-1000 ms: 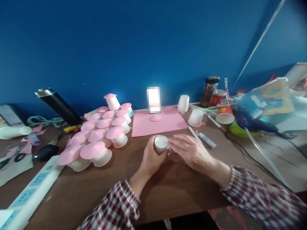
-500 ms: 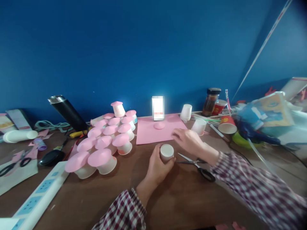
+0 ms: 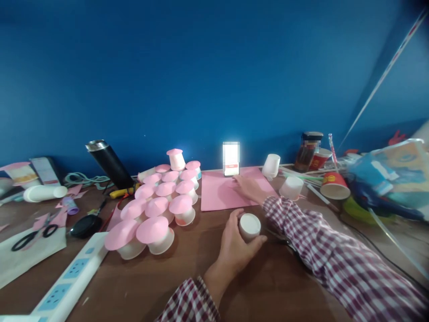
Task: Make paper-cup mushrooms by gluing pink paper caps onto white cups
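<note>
My left hand (image 3: 236, 243) is wrapped round a white paper cup (image 3: 250, 224), its round end facing up, close above the brown table. My right hand (image 3: 250, 188) reaches forward over the pink sheet (image 3: 214, 194), fingers stretched out near the foot of a lit phone (image 3: 231, 158). The small pink paper cone on that sheet is hidden by this hand. To the left stand several upturned cups with pink cone tops, such as this capped cup (image 3: 156, 235). Black-handled scissors (image 3: 295, 254) lie mostly beneath my right sleeve.
Two white cups, one upturned cup (image 3: 271, 165) and one nearer cup (image 3: 291, 187), stand on the right. Beyond are a dark-lidded jar (image 3: 308, 152) and a red cup (image 3: 335, 185). A power strip (image 3: 72, 277), black flask (image 3: 110, 163) and second scissors (image 3: 36, 232) lie left.
My right hand has moved forward and left onto the pink sheet, covering the pink cone there. My left hand still holds the cup. The whole view has shifted slightly.
</note>
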The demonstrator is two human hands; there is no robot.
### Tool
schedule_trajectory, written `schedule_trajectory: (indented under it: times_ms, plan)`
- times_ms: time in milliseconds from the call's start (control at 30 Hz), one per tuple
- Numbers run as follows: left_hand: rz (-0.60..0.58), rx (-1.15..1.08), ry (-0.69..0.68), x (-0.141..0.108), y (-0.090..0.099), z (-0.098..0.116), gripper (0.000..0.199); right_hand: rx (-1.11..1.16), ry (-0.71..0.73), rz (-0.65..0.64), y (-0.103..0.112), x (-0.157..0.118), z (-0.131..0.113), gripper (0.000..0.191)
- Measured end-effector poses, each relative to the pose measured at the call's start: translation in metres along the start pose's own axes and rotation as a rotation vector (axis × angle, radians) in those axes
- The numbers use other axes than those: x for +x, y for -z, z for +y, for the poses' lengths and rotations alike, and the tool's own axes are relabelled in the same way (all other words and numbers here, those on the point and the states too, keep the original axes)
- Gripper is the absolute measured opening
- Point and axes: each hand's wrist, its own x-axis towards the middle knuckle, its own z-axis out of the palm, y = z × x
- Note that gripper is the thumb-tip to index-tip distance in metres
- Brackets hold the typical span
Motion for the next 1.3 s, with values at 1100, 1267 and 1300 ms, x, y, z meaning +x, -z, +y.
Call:
schedule_trajectory:
  times_ms: [1100,1267,1300]
  plan:
    - [-0.318,-0.990,0.626,-0.086,0.004,0.072,0.030,0.559,0.376,0.105,0.110,-0.214,-0.058,0.035]
    - [-0.209,-0.999,0.588,-0.082,0.016,0.069,0.030,0.310,0.238,0.082,0.085,-0.218,-0.025,0.042]
    - [-0.178,-0.993,0.571,-0.080,0.021,0.070,0.030,0.202,0.188,0.081,0.080,-0.219,-0.016,0.038]
